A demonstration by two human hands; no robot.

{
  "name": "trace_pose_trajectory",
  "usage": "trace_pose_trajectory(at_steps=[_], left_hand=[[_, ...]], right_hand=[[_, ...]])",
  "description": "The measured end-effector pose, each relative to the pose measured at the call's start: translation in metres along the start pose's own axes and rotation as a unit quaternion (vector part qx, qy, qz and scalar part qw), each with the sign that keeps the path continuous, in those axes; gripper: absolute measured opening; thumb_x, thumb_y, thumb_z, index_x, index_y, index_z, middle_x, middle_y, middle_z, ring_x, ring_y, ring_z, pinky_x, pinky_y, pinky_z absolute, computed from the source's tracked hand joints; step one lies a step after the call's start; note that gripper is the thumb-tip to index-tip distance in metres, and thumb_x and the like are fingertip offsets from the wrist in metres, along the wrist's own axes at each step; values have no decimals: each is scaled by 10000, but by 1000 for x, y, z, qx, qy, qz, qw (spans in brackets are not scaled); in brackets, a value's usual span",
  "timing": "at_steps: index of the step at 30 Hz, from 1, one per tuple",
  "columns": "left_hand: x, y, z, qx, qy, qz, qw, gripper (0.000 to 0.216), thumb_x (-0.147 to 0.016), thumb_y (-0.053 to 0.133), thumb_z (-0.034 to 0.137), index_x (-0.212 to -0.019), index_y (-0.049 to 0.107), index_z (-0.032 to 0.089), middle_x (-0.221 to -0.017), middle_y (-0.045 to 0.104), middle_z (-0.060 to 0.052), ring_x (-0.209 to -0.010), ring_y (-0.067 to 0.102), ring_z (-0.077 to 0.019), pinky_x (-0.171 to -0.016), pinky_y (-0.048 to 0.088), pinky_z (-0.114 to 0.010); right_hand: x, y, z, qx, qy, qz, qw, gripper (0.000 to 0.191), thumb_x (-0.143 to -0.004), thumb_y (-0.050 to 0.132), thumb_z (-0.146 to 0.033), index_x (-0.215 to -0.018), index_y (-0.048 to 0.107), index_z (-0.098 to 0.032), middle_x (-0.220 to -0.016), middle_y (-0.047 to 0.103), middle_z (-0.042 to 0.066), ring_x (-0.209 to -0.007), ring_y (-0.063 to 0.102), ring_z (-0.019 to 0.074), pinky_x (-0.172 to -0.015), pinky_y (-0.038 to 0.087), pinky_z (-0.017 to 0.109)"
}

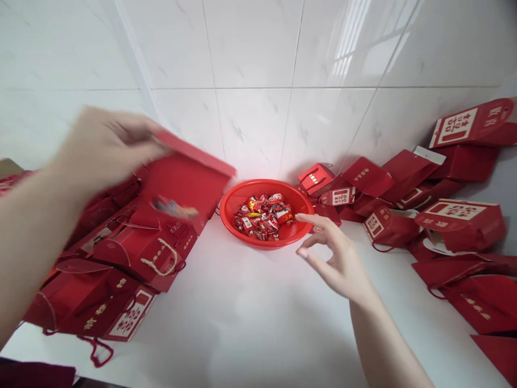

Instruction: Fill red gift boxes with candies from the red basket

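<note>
My left hand [117, 148] is raised at the left, its fingers closed on the edge of a red paper candy box [186, 180]. Motion blurs that box, and a small printed figure on it is smeared. Over the white table, my right hand [331, 253] is held up with thumb and fingers apart and nothing between them. Just beyond its fingertips stands a red plastic basket [266, 246]. Several wrapped candies [262, 218] in red, silver and gold lie inside it.
Rows of closed red candy boxes [133, 248] with rope handles fill the left side. More red boxes [388, 223] are heaped loosely on the right, some tilted or with flaps open. Behind the white table [250, 323] rises a tiled wall [254, 129].
</note>
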State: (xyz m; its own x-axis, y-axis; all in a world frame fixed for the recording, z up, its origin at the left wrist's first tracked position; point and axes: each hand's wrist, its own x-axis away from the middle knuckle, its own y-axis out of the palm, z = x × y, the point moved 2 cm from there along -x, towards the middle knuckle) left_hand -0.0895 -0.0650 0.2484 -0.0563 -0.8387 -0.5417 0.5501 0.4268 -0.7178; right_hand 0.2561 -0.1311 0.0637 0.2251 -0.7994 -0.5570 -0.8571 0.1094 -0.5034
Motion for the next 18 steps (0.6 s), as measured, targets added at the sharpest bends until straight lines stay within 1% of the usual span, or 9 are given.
trace_pose_trajectory(at_steps=[1, 3, 6, 8, 10, 12, 14, 16, 18], left_hand=[[15, 19, 10, 13, 58, -78, 995, 236, -770, 695, 460, -893, 777, 276, -816, 739, 63, -830, 704, -227, -812, 560, -376], [47, 56, 24, 54, 122, -223, 966, 135, -800, 671, 378, -854, 786, 331, -813, 761, 69, -772, 717, -197, -761, 572, -344], [77, 90, 34, 142, 105, -344, 922, 193, -843, 598, 353, -891, 781, 389, -839, 775, 74, -753, 730, -182, -687, 583, -314], [72, 96, 34, 141, 99, -404, 898, 194, -838, 621, 391, -954, 773, 421, -916, 778, 83, -809, 737, -185, -706, 588, -304], [42, 92, 24, 85, 107, -444, 886, 270, -807, 683, 440, -1068, 748, 418, -1048, 766, 77, -915, 731, -193, -781, 581, -298], [-12, 80, -3, -1, 82, -381, 921, 370, -835, 668, 446, -1186, 706, 337, -1127, 748, 34, -986, 706, -194, -875, 545, -315], [-74, 65, -45, -127, 4, -240, 962, 406, -867, 639, 412, -1218, 685, 212, -1051, 763, -4, -959, 689, -189, -945, 498, -349], [-128, 50, -93, -203, -95, -90, 970, 444, -842, 681, 360, -1189, 660, 83, -994, 760, 0, -1001, 658, -171, -1028, 438, -328], [-166, 44, -135, -210, -133, -63, 967, 468, -835, 697, 341, -1148, 616, 4, -933, 756, 9, -1046, 640, -167, -1053, 420, -333]], right_hand=[[2, 5, -4, -25, -6, -14, 1000, 617, -938, 614, -459, -1478, 369, -290, -1446, 506, 144, -801, 704, 194, -824, 594, 398], [4, 14, -11, -59, -8, -61, 996, 723, -924, 640, -461, -1532, 280, -306, -1461, 494, 146, -799, 698, 193, -836, 594, 402], [6, 21, -13, -78, 14, -143, 987, 392, -970, 590, -337, -1355, 549, -271, -1162, 691, 79, -756, 684, 169, -714, 584, 294], [4, 20, -10, -86, 37, -170, 981, 206, -975, 556, -245, -1146, 671, -242, -962, 720, 38, -695, 667, 145, -619, 547, 235], [1, 16, -6, -85, 52, -173, 980, 204, -942, 547, -153, -1064, 690, -232, -928, 717, 21, -673, 651, 128, -582, 518, 208], [-2, 14, -3, -71, 53, -175, 981, 304, -891, 528, -58, -1065, 697, -242, -962, 723, 10, -715, 654, 122, -618, 512, 199], [-4, 15, 0, -51, 52, -183, 980, 409, -842, 509, 5, -1090, 701, -257, -995, 729, 1, -767, 660, 124, -668, 507, 202], [-6, 18, 3, -27, 52, -194, 979, 434, -819, 509, 21, -1084, 706, -259, -976, 731, -3, -774, 657, 132, -694, 503, 216], [-7, 21, 5, -13, 46, -211, 976, 425, -817, 512, 18, -1078, 703, -260, -959, 727, -4, -784, 659, 141, -725, 506, 234]])
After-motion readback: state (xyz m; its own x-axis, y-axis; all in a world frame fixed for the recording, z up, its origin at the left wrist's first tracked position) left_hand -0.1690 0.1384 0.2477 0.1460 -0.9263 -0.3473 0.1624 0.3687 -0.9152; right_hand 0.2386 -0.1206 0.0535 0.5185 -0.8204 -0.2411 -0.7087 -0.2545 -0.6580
